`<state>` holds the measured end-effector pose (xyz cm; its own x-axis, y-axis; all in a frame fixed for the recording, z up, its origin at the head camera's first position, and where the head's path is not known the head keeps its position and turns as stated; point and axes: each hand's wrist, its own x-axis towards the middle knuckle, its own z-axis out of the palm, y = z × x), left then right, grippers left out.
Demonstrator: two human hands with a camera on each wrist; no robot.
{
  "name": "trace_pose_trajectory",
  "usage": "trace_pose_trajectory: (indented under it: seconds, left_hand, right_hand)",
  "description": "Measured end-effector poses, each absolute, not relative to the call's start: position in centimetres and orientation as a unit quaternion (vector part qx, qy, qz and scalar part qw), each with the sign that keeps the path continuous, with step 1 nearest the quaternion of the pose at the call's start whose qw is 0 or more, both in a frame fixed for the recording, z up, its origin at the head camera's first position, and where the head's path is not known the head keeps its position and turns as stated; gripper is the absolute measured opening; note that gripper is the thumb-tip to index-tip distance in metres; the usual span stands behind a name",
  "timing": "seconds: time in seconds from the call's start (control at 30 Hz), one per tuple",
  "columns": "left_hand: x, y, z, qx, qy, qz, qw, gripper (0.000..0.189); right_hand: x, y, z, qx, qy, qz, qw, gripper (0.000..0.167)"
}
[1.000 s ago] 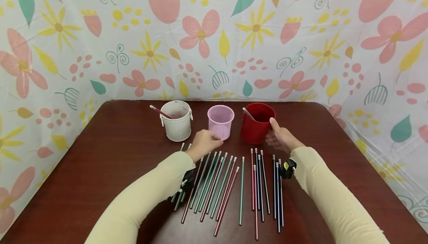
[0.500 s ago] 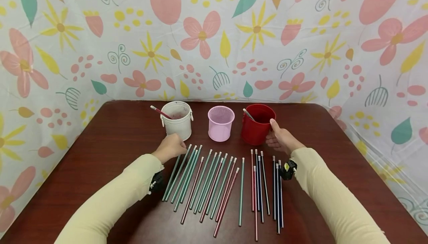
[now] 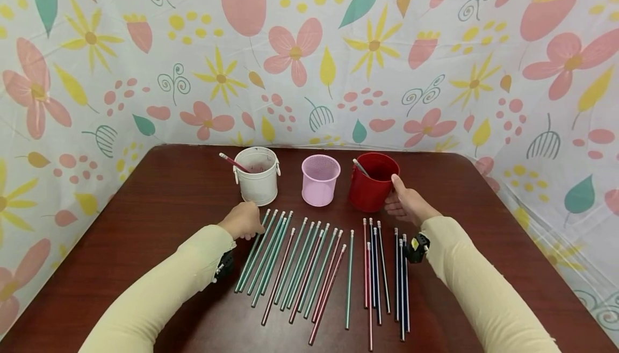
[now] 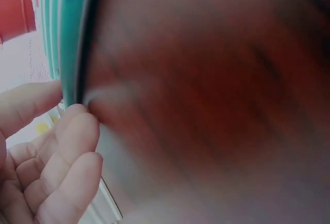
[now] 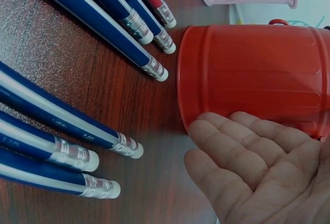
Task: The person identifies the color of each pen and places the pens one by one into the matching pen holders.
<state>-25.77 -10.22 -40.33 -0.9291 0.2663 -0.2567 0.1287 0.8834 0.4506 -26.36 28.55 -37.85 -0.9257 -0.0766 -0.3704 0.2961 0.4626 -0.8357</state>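
Observation:
My left hand (image 3: 242,220) is at the eraser end of the leftmost green pencil (image 3: 248,261), which lies on the table. In the left wrist view, thumb and fingertips pinch that pencil from both sides. My right hand (image 3: 408,202) rests against the right side of the red bucket (image 3: 369,194), with the thumb up at its rim. Its fingers (image 5: 227,136) lie fairly straight along the bucket wall in the right wrist view. A pencil with a white eraser (image 3: 360,167) leans inside the red bucket.
A white bucket (image 3: 258,187) with a red pencil (image 3: 232,161) in it stands at the back left. Between the buckets is a pink mesh cup (image 3: 319,191). Several green, red and blue pencils lie in a row across the dark wooden table (image 3: 184,197).
My left hand has moved left from in front of the pink cup to the leftmost green pencil, lowering slightly onto it. My right hand has stayed at the red bucket.

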Motion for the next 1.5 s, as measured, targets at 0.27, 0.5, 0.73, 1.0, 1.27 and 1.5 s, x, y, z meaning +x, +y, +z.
trace_pose_trajectory:
  seconds: [0.27,0.5,0.73,1.0,1.27,1.5]
  left_hand:
    - [-25.5,-10.1,-40.2,0.096,0.952,0.218,0.191,0.026]
    - [-24.8,-10.3,-39.9,0.108,0.945,0.233,0.201,0.024]
    - [-24.4,-10.8,-38.8,0.107,0.916,0.339,0.184,0.009]
    - [-23.8,-10.9,-36.8,0.077,0.864,0.464,0.179,0.014]
    - [-23.8,-11.3,-35.9,0.059,0.832,0.527,0.164,0.019]
    - [-23.6,-11.3,-34.7,0.062,0.812,0.57,0.108,0.019]
  right_hand:
    - [-26.3,28.4,-37.9,0.065,0.834,-0.515,0.187,0.097]
    - [-26.4,28.4,-37.8,0.063,0.833,-0.518,0.185,0.099]
    - [-26.4,28.5,-37.9,0.066,0.834,-0.516,0.184,0.1]
    - [-26.4,28.6,-37.8,0.057,0.839,-0.509,0.184,0.1]
    - [-26.4,28.6,-37.9,0.059,0.835,-0.515,0.185,0.1]
    - [-26.4,28.6,-37.9,0.062,0.834,-0.517,0.182,0.099]
